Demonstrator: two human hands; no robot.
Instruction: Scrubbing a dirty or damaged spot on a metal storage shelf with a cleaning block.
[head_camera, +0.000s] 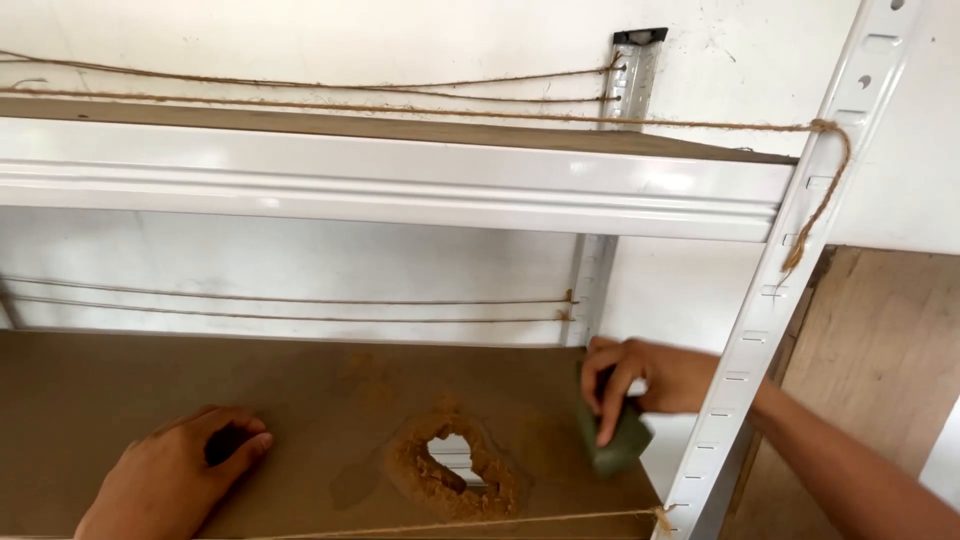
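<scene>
Fingers of the right hand are pressing down on a dark green block, closed over its upper end so that the block is pinned against the brown shelf board. It looks like a sponge or sanding block, though I cannot tell which. The block is lying flat at the right end of the board, just beside the white slotted upright, with the forearm reaching in around that post. Its long axis is running roughly front to back, tilting a little, the lower end pointing toward the front edge of the shelf.

The left hand is resting on the board well apart from the block, fingers curled loosely together with the knuckles up, gripping nothing that I can make out.

Between the two hands a ragged hole is showing through the board, ringed with crumbled brown fibre. Lengths of twine are stretching across the back of the rack, and a white shelf beam is spanning the frame above.
</scene>
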